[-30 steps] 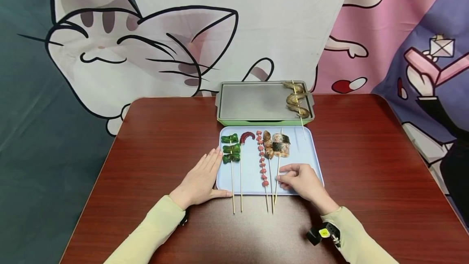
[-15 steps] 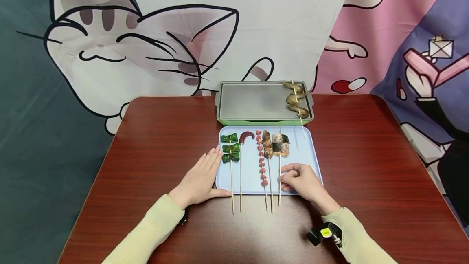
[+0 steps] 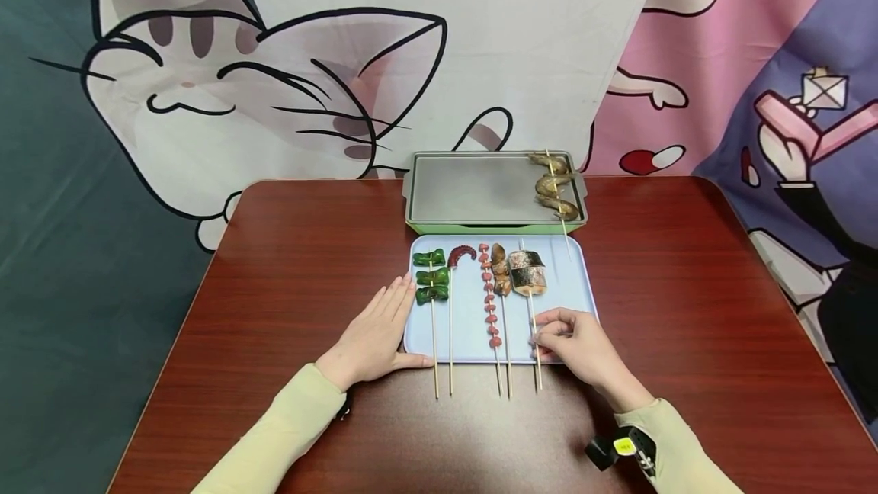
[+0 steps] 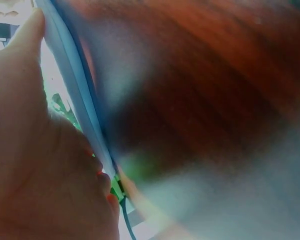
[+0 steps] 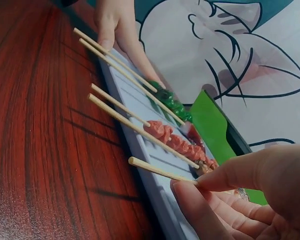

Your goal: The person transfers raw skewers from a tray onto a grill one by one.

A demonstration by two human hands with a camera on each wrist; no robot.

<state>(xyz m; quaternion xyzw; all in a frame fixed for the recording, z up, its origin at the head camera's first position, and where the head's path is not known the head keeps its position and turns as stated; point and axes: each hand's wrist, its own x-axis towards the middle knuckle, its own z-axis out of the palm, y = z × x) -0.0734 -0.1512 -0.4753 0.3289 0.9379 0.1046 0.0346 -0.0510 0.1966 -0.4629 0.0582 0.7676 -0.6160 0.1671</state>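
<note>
Skewer of fish [image 3: 528,277] is at the right end of the row over the pale blue tray [image 3: 575,288], its lower stick held in a narrow pinch by our right hand [image 3: 581,349]; we cannot tell whether the fish touches the tray. Our left hand [image 3: 373,335] rests with straight fingers along the left rim. We see marks too small to read on the yellow label [image 3: 624,446] at our right wrist. All 5 sticks here overhang the near rim: fish, brown skewer [image 3: 502,280], pink skewer [image 3: 490,298], curled red skewer [image 3: 463,253] and green skewer [image 3: 432,277]. Tray surface shows between the red and pink sticks, and between the fish and the right rim. Just beyond the far rim stands the grill [image 3: 473,189], with the shrimp skewer [image 3: 565,210] at its right edge, stick reaching over the tray
</note>
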